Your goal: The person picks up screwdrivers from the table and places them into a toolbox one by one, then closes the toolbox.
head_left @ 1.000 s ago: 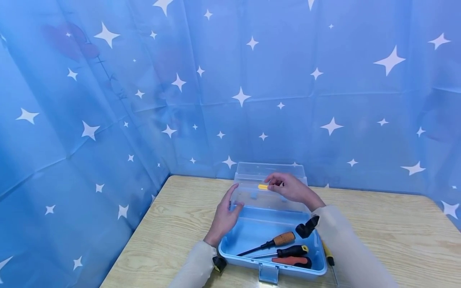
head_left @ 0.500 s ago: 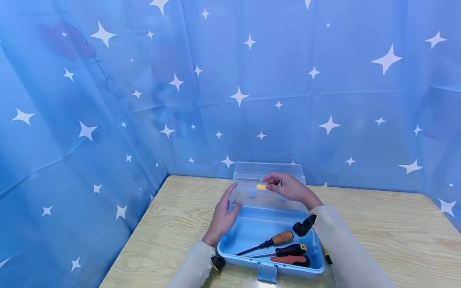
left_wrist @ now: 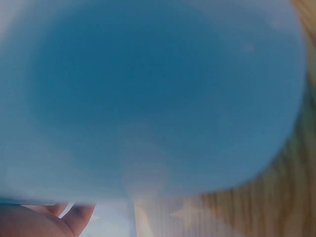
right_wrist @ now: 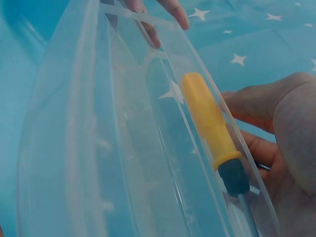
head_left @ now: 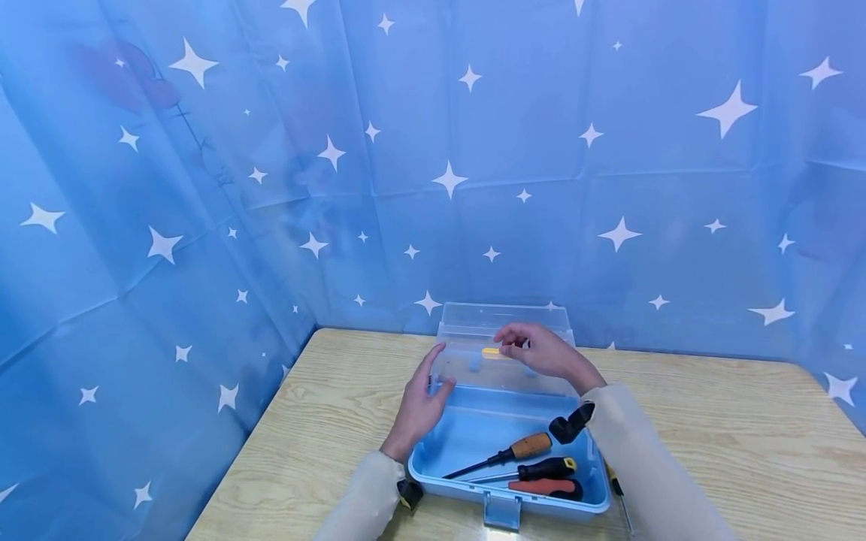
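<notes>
Head view: a blue toolbox (head_left: 504,451) sits open on the desk (head_left: 710,421), its clear lid (head_left: 504,353) raised toward the starred backdrop. The right hand (head_left: 541,352) is up at the lid, fingers curled round a small yellow-handled screwdriver (head_left: 492,351) that shows against the clear plastic. The left hand (head_left: 421,402) rests at the lid's left edge, fingers fairly straight, steadying it. Three bigger screwdrivers (head_left: 534,469) lie in the tray.

Left wrist view: almost all blurred blue plastic close to the lens; only a bit of the left hand (left_wrist: 44,222) shows at the bottom edge, so its grip cannot be judged here.

Right wrist view: the screwdriver (right_wrist: 210,126) lies along the lid's (right_wrist: 123,148) rim channel, yellow handle up, dark collar and thin shaft down by the palm. The right hand (right_wrist: 286,143) pinches it at the shaft end, thumb near the collar.

The tool looks light and stiff, with a smooth, probably slippery handle; the collar seems the surest place to hold. The lid looks thin and springy, best steadied at its edge.
</notes>
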The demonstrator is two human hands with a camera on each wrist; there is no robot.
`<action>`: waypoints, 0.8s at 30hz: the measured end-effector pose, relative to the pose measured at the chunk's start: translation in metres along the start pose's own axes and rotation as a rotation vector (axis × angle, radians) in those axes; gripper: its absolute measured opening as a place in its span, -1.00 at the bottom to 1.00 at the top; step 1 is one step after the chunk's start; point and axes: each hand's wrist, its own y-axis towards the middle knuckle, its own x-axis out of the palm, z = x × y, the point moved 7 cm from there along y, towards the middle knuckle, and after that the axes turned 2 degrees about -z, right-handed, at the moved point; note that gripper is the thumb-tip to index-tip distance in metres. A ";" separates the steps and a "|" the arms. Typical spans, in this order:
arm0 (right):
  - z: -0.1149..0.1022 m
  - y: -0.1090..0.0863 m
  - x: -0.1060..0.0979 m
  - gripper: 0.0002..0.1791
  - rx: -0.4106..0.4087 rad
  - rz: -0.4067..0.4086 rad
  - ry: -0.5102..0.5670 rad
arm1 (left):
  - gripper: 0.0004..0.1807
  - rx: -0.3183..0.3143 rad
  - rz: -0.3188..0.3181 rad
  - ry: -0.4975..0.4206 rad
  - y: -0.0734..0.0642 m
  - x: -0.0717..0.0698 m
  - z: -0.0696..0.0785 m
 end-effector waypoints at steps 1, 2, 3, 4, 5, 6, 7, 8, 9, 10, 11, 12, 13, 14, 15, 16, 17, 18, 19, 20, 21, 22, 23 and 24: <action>0.000 0.000 0.000 -0.79 -0.001 0.001 0.000 | -0.36 0.001 0.000 0.000 0.000 0.000 0.000; 0.000 0.000 0.000 -0.79 -0.002 0.001 0.000 | -0.37 0.001 0.001 0.001 0.000 0.000 0.000; 0.000 0.000 0.000 -0.79 -0.002 0.001 0.002 | -0.37 0.001 0.001 0.001 0.000 0.000 0.001; 0.000 -0.001 0.000 -0.79 -0.002 0.002 0.003 | -0.36 0.002 0.000 0.000 0.000 0.000 0.001; 0.000 -0.001 0.000 -0.79 0.000 0.004 0.005 | -0.37 0.002 -0.001 0.000 0.000 0.000 0.001; 0.001 -0.001 0.000 -0.79 0.003 0.006 0.005 | -0.37 0.004 -0.002 0.000 0.000 0.000 0.001; 0.001 -0.001 0.000 -0.79 0.005 0.008 0.005 | -0.37 0.004 -0.003 0.001 0.000 0.000 0.001; 0.001 -0.001 0.000 -0.79 0.006 0.011 0.006 | -0.37 0.003 -0.003 0.000 -0.001 0.000 0.001; 0.002 -0.001 0.000 -0.79 0.012 0.015 0.007 | -0.37 0.003 -0.004 0.000 -0.001 0.000 0.001; 0.002 -0.001 0.000 -0.79 0.017 0.020 0.007 | -0.37 0.003 -0.004 -0.001 -0.001 0.000 0.001; 0.002 0.000 0.000 -0.79 0.016 0.022 0.005 | -0.37 0.002 -0.003 -0.001 0.000 0.000 0.001; 0.002 0.000 -0.001 -0.79 0.015 0.024 0.003 | -0.37 0.002 -0.003 -0.001 0.000 0.000 0.001; 0.002 0.000 -0.001 -0.78 0.015 0.026 0.002 | -0.37 0.000 -0.003 -0.001 0.000 0.000 0.001; 0.002 0.000 -0.001 -0.79 0.016 0.029 0.001 | -0.37 0.000 -0.003 -0.002 0.000 0.000 0.001; 0.002 0.000 -0.001 -0.79 0.017 0.033 0.001 | -0.37 0.000 -0.003 -0.001 0.000 0.000 0.001; 0.001 -0.001 -0.001 -0.79 0.015 0.034 0.000 | -0.37 -0.001 -0.002 0.000 0.000 0.000 0.000; 0.001 -0.001 -0.001 -0.79 0.012 0.036 0.000 | -0.37 0.000 -0.003 0.002 0.000 0.000 0.000; 0.001 -0.001 -0.002 -0.79 0.013 0.040 -0.001 | -0.37 0.002 -0.003 0.003 -0.001 0.000 0.000; 0.001 -0.001 -0.002 -0.80 0.017 0.047 -0.001 | -0.37 0.004 -0.003 0.004 -0.001 0.000 0.000; 0.000 -0.002 -0.003 -0.80 0.015 0.053 -0.004 | -0.37 0.007 -0.002 0.006 -0.001 0.000 0.001; 0.000 -0.002 -0.003 -0.80 0.016 0.060 -0.003 | -0.37 0.008 -0.002 0.007 -0.001 0.000 0.001; 0.000 -0.002 -0.004 -0.81 0.018 0.067 -0.006 | -0.37 0.011 -0.001 0.007 -0.001 0.000 0.001; -0.001 -0.003 -0.005 -0.81 0.017 0.074 -0.005 | -0.37 0.014 -0.001 0.007 -0.001 -0.001 0.001; -0.002 -0.003 -0.005 -0.81 0.011 0.078 -0.009 | -0.37 0.016 -0.001 0.007 -0.001 -0.001 0.001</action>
